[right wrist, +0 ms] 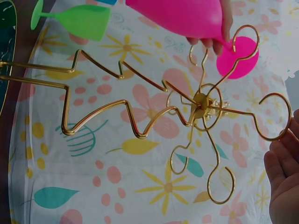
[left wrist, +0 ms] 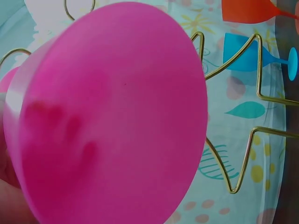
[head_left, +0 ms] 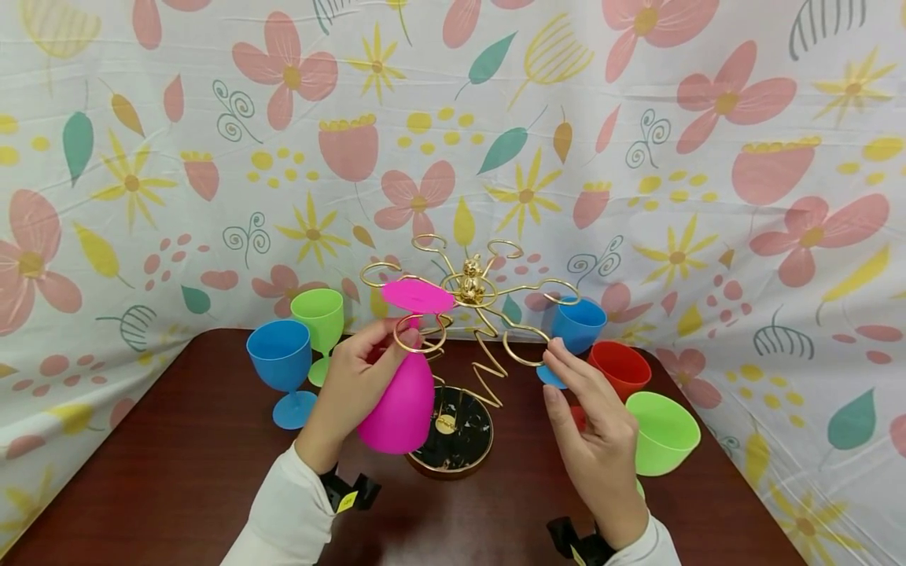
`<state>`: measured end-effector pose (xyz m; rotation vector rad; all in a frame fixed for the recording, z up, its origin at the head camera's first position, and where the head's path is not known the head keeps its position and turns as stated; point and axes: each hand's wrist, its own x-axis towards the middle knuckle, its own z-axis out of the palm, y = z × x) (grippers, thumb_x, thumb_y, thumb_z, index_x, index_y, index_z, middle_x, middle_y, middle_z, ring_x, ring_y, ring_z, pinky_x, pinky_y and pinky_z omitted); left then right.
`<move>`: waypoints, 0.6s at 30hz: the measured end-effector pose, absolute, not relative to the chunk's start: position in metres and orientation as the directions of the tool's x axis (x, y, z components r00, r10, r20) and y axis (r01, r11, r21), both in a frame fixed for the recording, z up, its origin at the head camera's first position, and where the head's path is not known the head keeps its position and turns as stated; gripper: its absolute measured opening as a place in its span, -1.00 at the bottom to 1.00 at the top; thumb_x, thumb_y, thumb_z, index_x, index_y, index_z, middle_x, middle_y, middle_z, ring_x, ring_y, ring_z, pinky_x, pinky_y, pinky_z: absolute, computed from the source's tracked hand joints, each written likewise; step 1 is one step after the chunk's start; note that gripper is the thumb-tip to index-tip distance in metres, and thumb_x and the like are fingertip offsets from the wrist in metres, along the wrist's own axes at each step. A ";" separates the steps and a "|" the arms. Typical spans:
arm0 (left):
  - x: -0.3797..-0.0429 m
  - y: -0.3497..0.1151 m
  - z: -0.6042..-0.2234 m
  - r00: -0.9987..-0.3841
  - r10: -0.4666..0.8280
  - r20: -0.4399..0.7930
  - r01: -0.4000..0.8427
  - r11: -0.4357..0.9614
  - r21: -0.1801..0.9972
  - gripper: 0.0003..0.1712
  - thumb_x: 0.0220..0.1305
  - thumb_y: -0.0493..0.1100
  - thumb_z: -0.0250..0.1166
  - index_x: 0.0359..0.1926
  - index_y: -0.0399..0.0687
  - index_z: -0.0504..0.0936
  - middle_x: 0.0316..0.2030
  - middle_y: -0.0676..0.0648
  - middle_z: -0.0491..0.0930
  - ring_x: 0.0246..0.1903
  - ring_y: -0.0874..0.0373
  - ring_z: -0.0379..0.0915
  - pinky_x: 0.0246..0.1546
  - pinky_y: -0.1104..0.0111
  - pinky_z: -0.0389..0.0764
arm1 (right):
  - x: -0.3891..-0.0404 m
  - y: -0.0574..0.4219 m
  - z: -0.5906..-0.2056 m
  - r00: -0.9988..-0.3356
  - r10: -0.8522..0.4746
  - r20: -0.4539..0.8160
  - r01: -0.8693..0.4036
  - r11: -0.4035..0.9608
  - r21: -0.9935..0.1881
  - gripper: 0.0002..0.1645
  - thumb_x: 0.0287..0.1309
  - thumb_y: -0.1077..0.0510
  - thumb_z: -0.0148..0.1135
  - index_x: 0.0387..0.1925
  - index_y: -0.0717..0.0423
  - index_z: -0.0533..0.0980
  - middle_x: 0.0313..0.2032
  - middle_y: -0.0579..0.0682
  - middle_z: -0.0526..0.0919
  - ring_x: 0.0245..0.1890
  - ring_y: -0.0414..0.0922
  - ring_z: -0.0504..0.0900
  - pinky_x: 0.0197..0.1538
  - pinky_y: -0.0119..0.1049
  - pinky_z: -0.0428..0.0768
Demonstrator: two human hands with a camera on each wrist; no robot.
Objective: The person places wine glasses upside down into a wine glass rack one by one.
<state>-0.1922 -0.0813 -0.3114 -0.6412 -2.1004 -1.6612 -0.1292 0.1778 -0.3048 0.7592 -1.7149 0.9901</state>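
Note:
My left hand (head_left: pixel 354 385) grips a pink goblet (head_left: pixel 399 409) upside down, bowl low and round foot up. Its stem lines up with a front-left ring of a gold wire glass rack (head_left: pixel 488 299), the foot above that ring. Through the bowl's translucent wall, finger shadows show in the left wrist view. My right hand (head_left: pixel 598 440) has its fingers nearly straight, fingertips right at the rack's front-right ring (right wrist: pixel 280 135). A small gold figure (head_left: pixel 472 275) tops the rack, which stands on a round black marbled base (head_left: pixel 460 448).
Left of the rack, a blue goblet (head_left: pixel 279 354) and a green goblet (head_left: pixel 318 314) stand upright on the brown table (head_left: pixel 177 464). On the right are another blue goblet (head_left: pixel 579 322), a red goblet (head_left: pixel 621 365) and a green goblet (head_left: pixel 661 432). A flowered cloth (head_left: pixel 425 102) hangs behind.

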 end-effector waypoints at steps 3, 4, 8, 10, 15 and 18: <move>-0.193 -0.079 -0.313 -0.814 0.144 0.562 0.580 0.201 0.789 -0.65 0.39 -0.16 0.30 0.16 -0.09 0.66 -0.04 -0.04 0.68 -0.11 0.07 0.61 -0.23 0.21 0.68 | -0.130 0.178 -0.305 -0.329 -0.044 0.943 -0.839 0.472 -0.270 -0.43 0.41 -0.03 0.19 0.06 0.47 0.58 0.09 0.33 0.61 0.21 -0.07 0.56 0.23 -0.36 0.45; -0.193 -0.079 -0.314 -0.811 0.158 0.563 0.585 0.199 0.787 -0.64 0.39 -0.17 0.30 0.16 -0.09 0.66 -0.01 -0.05 0.68 -0.09 0.06 0.61 -0.21 0.20 0.68 | -0.130 0.178 -0.306 -0.330 -0.044 0.943 -0.839 0.471 -0.271 -0.43 0.41 -0.02 0.19 0.06 0.47 0.58 0.09 0.33 0.61 0.21 -0.07 0.56 0.23 -0.36 0.45; -0.192 -0.077 -0.318 -0.795 0.199 0.572 0.604 0.188 0.774 -0.65 0.38 -0.19 0.31 0.16 -0.05 0.65 0.04 -0.03 0.66 -0.03 0.06 0.60 -0.16 0.20 0.68 | -0.130 0.178 -0.307 -0.335 -0.045 0.941 -0.838 0.470 -0.276 -0.44 0.42 -0.02 0.19 0.06 0.47 0.58 0.09 0.33 0.61 0.21 -0.07 0.56 0.22 -0.37 0.46; -0.192 -0.077 -0.321 -0.789 0.204 0.580 0.613 0.189 0.767 -0.67 0.37 -0.18 0.33 0.13 -0.01 0.67 -0.01 0.00 0.68 -0.05 0.09 0.60 -0.16 0.21 0.68 | -0.129 0.178 -0.307 -0.335 -0.045 0.941 -0.839 0.469 -0.276 -0.44 0.42 -0.02 0.19 0.06 0.47 0.58 0.09 0.33 0.62 0.21 -0.07 0.56 0.22 -0.37 0.46; -0.190 -0.077 -0.327 -0.760 0.201 0.618 0.649 0.191 0.736 -0.69 0.33 -0.20 0.36 0.09 0.02 0.68 -0.10 0.08 0.67 -0.10 0.16 0.59 -0.16 0.22 0.69 | -0.130 0.179 -0.308 -0.336 -0.041 0.941 -0.837 0.471 -0.278 -0.44 0.42 -0.02 0.20 0.06 0.46 0.58 0.09 0.33 0.62 0.21 -0.07 0.57 0.22 -0.36 0.46; -0.189 -0.077 -0.330 -0.740 0.201 0.642 0.672 0.174 0.720 -0.66 0.32 -0.24 0.37 0.11 0.01 0.67 -0.10 0.10 0.67 -0.12 0.16 0.59 -0.15 0.20 0.69 | -0.132 0.180 -0.309 -0.343 -0.039 0.938 -0.833 0.475 -0.285 -0.44 0.41 -0.02 0.20 0.07 0.45 0.58 0.10 0.31 0.62 0.21 -0.07 0.56 0.23 -0.36 0.46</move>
